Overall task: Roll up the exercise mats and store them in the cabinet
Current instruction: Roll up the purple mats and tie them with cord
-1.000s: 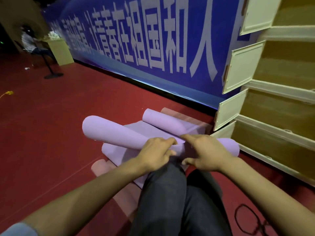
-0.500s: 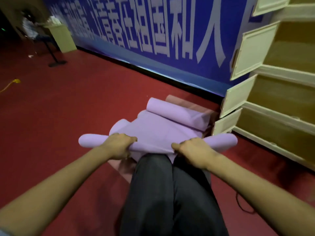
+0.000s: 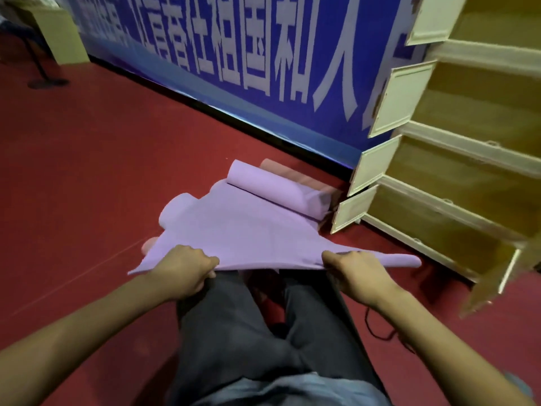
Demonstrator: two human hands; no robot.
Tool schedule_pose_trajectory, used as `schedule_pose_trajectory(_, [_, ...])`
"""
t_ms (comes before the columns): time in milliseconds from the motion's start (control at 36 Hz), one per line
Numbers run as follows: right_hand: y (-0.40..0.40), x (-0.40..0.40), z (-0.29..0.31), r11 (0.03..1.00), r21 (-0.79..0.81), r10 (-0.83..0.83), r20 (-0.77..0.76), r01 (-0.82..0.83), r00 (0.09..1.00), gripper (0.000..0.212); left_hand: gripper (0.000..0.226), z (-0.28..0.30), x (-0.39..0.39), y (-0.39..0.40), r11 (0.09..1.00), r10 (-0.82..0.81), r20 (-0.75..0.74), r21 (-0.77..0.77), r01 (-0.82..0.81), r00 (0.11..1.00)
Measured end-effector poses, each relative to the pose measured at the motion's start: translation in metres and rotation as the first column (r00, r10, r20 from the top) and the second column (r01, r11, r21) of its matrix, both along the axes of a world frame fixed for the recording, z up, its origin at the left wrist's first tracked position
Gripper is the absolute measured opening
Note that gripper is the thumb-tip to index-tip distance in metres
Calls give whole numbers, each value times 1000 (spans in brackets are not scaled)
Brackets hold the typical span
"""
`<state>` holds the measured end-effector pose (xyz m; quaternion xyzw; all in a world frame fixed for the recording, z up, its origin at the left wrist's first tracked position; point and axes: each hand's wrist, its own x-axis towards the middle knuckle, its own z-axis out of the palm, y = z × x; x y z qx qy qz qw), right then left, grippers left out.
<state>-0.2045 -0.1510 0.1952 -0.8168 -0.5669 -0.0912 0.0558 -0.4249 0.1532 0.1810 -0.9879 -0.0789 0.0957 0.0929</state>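
A purple exercise mat [image 3: 248, 230] lies spread on the red floor in front of my knees, its far end still curled into a roll [image 3: 275, 191]. My left hand [image 3: 183, 269] grips the mat's near edge on the left. My right hand [image 3: 355, 272] grips the same edge on the right, and the edge is lifted off the floor. A pink mat [image 3: 295, 175] lies behind the purple roll, mostly hidden. The cream cabinet [image 3: 468, 177] stands at the right with its doors open.
A blue banner [image 3: 234, 54] with white characters runs along the wall behind the mats. An open cabinet door [image 3: 491, 279] juts out low at the right. A black cord [image 3: 380, 326] lies on the floor by my right leg. A stand base [image 3: 48, 82] sits far left.
The roll I held a second ago has come undone: the mat now lies flatter and wider. My hands have moved apart along its near edge, and the view has tilted down.
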Motion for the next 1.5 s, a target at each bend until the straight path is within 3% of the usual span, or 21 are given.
schedule_pose_trajectory(56, [-12,-2,19,997,62,43,27,-44,999,12,4,15,-8,-5,987,-162,134,28,160,978])
schedule_pose_trajectory(111, [-28,-6,37,990,122,75,30,-78,997,17,17,22,-25,-8,950,-302,309,13,313,902])
schedule_pose_trajectory(194, [-45,-16,41,989,141,56,-14,-53,998,14,27,16,-40,-13,898,-313,396,-172,404,864])
schedule_pose_trajectory(278, [-49,-28,16,1000,-24,-16,-135,13,991,7,38,-12,-40,-13,864,-163,351,-401,305,922])
schedule_pose_trajectory(361, [-61,-38,-21,985,-161,-105,-249,66,963,13,47,-44,-45,-18,837,-59,268,-512,194,962])
schedule_pose_trajectory(472, [-75,-59,-49,988,-31,-152,-322,150,935,35,44,-58,-53,-24,852,-88,316,-467,236,945])
schedule_pose_trajectory(611, [-74,-79,-70,938,197,-184,-413,285,892,18,45,-52,-54,-26,853,-106,318,-458,250,942])
schedule_pose_trajectory(750, [-60,-96,-77,816,452,-263,-265,360,928,13,39,-50,-52,-19,850,72,327,-515,114,942])
schedule_pose_trajectory(833, [-53,-95,-74,791,467,-364,-163,396,917,11,31,-54,-49,-26,799,131,346,-592,108,929])
schedule_pose_trajectory(889, [-53,-91,-71,813,421,-374,-152,402,915,13,27,-60,-48,-35,838,97,459,-516,177,883])
schedule_pose_trajectory(972, [-59,-85,-69,892,313,-290,-155,325,944,24,14,-70,-51,-50,924,63,664,-322,209,745])
schedule_pose_trajectory(1028, [-65,-82,-71,920,261,-264,-144,294,954,29,13,-76,-54,-58,940,59,713,-275,201,699])
schedule_pose_trajectory(1194, [-72,-82,-79,932,205,-274,-137,298,952,39,21,-82,-58,-70,967,11,703,-189,172,711])
schedule_pose_trajectory(1306, [-72,-84,-86,924,251,-258,-147,288,955,20,38,-80,-60,-75,981,-27,662,-125,146,749])
schedule_pose_trajectory(1444, [-68,-83,-86,933,216,-275,-92,289,957,18,34,-79,-55,-75,976,-12,656,-155,150,754])
schedule_pose_trajectory(1500, [-65,-83,-87,932,189,-300,-70,308,951,27,37,-82,-53,-74,964,13,642,-213,162,767])
